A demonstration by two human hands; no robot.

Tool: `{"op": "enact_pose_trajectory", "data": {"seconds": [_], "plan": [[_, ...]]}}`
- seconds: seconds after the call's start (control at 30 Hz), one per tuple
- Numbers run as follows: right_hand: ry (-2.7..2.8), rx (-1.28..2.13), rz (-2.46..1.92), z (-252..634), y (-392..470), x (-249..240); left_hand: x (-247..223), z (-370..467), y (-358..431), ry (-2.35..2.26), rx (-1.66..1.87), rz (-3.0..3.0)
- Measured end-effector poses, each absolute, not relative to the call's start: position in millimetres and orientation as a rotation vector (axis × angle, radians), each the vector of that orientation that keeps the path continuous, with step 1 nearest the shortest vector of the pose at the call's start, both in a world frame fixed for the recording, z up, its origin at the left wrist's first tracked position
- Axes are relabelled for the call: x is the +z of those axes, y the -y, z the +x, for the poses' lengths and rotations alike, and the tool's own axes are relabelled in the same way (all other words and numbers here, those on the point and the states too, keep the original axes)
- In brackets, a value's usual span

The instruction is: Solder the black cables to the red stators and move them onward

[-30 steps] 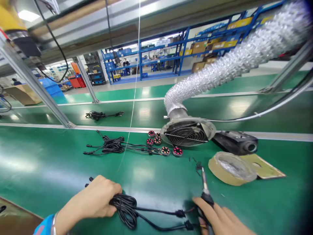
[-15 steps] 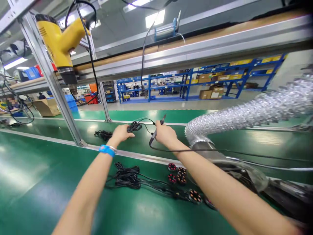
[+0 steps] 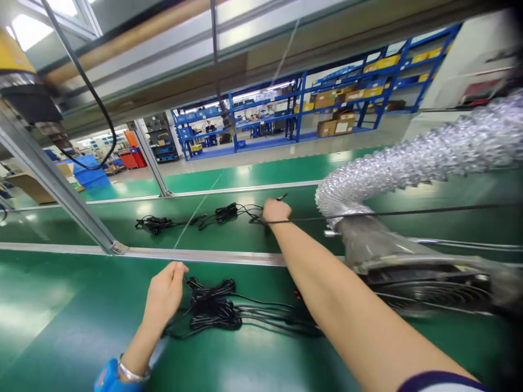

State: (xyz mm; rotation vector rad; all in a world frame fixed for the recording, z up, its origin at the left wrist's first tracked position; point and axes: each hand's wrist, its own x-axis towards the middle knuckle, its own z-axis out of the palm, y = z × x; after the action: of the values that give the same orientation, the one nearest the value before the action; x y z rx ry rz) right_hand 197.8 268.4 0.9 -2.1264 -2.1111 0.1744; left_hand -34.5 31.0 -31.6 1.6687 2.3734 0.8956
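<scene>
My right hand point(image 3: 276, 211) is closed around a soldering iron point(image 3: 283, 197), whose tip shows past the fingers; its cord runs off to the right. Beside that hand, a coiled black cable point(image 3: 226, 213) lies on the green strip beyond the metal rail, its thin ends reaching toward the fingers. My left hand point(image 3: 165, 288) is pinched on a thin solder wire point(image 3: 199, 208) that slants down from above. Right of the left hand lies a pile of bundled black cables point(image 3: 214, 305). Their right ends disappear behind my right forearm.
Another black cable bundle point(image 3: 154, 223) lies farther left. A silver foil duct point(image 3: 392, 163) joins a fan housing point(image 3: 420, 283) at right. A yellow power tool point(image 3: 16, 54) hangs at upper left near a metal post point(image 3: 57, 185). A dark cable point(image 3: 218, 71) dangles overhead.
My left hand has left the coiled cable and come down toward me, beside the cable pile, with the solder wire. The right hand still holds the iron. The view has shifted.
</scene>
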Motion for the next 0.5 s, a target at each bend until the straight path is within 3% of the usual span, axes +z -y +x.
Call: {"op": "enact_pose_trajectory", "data": {"seconds": [0.17, 0.3, 0.4, 0.5], "plan": [[2.393, -0.01, -1.966, 204, -245, 66, -21, -26, -24, -2.318, 0.862, 1.622], [2.56, -0.223, -1.759, 247, -172, 99, -11, 0, -9, -2.214, 0.874, 1.689], [2.644, -0.351, -1.513, 307, -99, 94, -3, 38, 2, -2.08, 0.795, 1.818], [2.666, -0.375, -1.298, 374, -35, 60, 0, 89, -5, -1.883, 0.557, 2.052]]}}
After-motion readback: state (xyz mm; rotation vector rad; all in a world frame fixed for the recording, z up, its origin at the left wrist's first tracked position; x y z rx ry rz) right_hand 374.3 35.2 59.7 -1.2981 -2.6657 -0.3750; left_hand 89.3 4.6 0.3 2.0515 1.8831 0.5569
